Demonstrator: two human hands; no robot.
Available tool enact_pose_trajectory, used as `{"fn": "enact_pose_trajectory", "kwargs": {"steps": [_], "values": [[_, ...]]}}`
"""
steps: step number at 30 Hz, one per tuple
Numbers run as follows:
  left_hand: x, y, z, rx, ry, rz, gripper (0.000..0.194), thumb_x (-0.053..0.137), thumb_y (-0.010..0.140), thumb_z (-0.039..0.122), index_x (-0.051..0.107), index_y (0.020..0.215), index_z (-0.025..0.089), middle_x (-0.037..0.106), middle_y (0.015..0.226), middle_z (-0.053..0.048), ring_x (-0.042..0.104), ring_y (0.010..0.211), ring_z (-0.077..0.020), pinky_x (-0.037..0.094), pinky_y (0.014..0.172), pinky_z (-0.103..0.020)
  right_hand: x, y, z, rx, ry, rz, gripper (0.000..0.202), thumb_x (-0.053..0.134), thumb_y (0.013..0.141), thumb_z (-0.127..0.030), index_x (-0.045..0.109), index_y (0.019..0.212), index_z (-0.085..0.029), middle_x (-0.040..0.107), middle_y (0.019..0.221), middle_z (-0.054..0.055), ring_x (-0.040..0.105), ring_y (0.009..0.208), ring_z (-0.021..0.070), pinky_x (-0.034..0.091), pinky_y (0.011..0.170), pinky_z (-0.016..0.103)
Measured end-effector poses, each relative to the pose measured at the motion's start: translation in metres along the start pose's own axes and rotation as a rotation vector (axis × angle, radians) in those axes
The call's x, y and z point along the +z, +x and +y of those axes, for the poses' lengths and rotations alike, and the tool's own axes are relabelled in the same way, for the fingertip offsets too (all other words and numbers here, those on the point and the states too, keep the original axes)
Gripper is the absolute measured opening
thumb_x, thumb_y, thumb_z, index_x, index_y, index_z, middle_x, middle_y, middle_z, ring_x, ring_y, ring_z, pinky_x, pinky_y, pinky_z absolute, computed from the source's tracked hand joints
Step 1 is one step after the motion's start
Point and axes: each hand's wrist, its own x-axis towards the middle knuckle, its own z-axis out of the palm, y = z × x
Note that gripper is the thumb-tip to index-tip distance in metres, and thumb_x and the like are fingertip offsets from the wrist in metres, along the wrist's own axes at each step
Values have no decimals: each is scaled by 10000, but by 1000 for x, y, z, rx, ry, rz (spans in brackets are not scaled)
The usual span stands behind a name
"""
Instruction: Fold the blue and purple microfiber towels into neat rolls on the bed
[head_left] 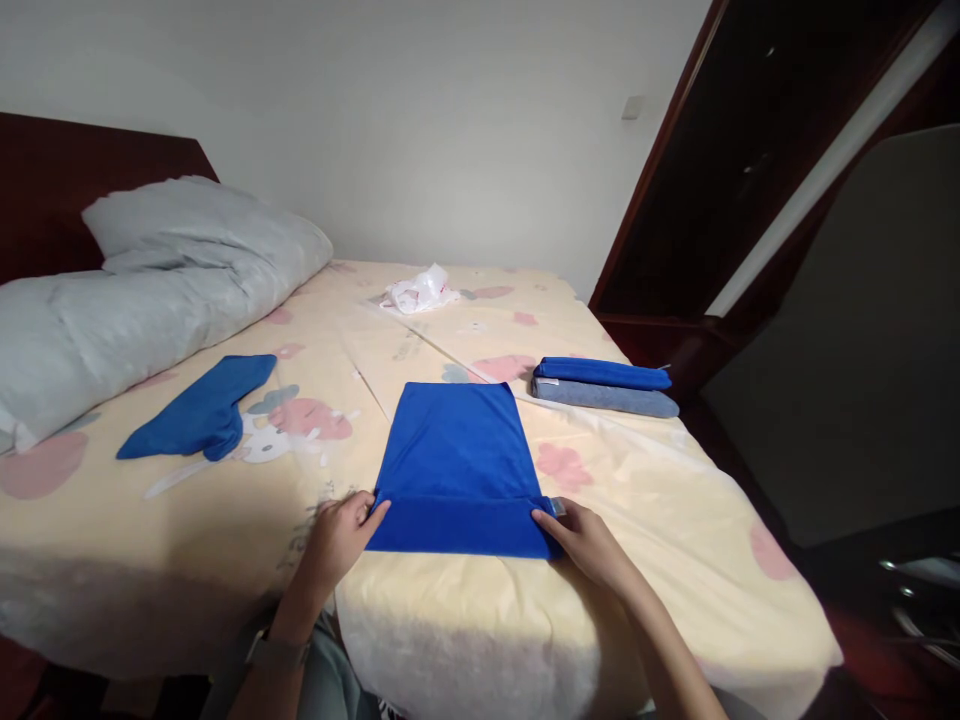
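Observation:
A bright blue cloth (459, 440) lies flat near the front edge of the bed, its near end folded over into a band. My left hand (349, 530) pinches the left end of that band between thumb and fingers. At the right end, by a small pale tag, my right hand (585, 535) grips the band the same way. Off to the right are two folded cloths side by side, a blue one (604, 373) and a grey-blue one (606, 397). A crumpled darker blue cloth (199, 410) rests on the left.
The bed (720, 560) has a cream sheet with pink prints. A grey quilt (172, 270) is heaped by the dark headboard (90, 160). A white plastic bag (421, 290) lies toward the wall. Dark wooden furniture (720, 170) stands beyond the right edge.

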Motion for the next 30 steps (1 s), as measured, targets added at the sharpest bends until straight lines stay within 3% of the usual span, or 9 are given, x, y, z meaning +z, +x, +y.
{"fn": "enact_pose_trajectory", "kwargs": {"steps": [2,5,8,14,17,20,23,26,30], "values": [[0,0,-3,-17,-12,2,273,560,900,456,643,887,196,405,461,89,427,426,-120,330,535,-238,3,2,2,33,-63,32,369,575,875,-562,620,938,-202,657,664,4,623,647,211,413,575,279],[-1,-1,-3,-5,-25,7,315,581,892,426,640,1090,188,467,464,92,474,441,-129,381,571,-240,6,3,2,25,-148,80,374,574,875,-532,619,1093,-232,669,657,-3,639,641,224,411,579,285],[-2,-2,-4,2,-91,-2,326,595,884,443,646,1086,192,551,546,61,544,519,-140,425,611,-246,7,2,1,1,-163,119,378,562,879,-528,600,1149,-264,693,729,6,663,684,233,432,606,292],[-3,-3,-12,-48,-153,-96,350,584,889,499,659,1057,202,466,516,79,495,468,-131,399,519,-238,6,3,5,-30,-240,128,355,513,911,-521,556,1157,-267,662,687,-7,666,673,245,455,609,311],[-8,-2,-6,40,-50,4,288,607,894,450,685,1018,203,502,547,55,539,527,-148,444,607,-274,2,0,0,-108,-382,235,334,542,907,-455,553,1188,-275,709,956,48,691,779,256,494,668,346],[-17,-2,7,174,-30,87,192,606,914,374,705,954,213,634,720,-17,633,742,-191,490,800,-341,-5,-7,-11,-349,-434,297,244,528,928,-369,604,1140,-275,619,1241,90,652,1052,265,511,871,381],[-23,-5,18,292,-105,-96,234,688,857,362,706,1064,253,688,1094,-72,639,1046,-238,495,954,-375,-9,-14,-19,-526,-419,53,277,600,885,-300,632,1160,-293,580,1320,71,551,1240,258,448,1039,391],[-22,-7,17,305,-125,-334,492,746,782,330,640,1263,329,584,1381,-53,568,1245,-278,480,1048,-412,-9,-14,-16,-523,-454,-146,491,681,774,-231,625,1253,-320,553,1403,50,521,1286,287,427,1075,440],[-17,-5,4,217,-224,-371,507,563,815,142,627,1288,313,583,1408,-33,546,1303,-241,451,1104,-395,-4,-7,-9,-487,-408,-67,439,601,797,-193,661,1224,-278,632,1327,64,575,1230,281,423,1077,457]]}}
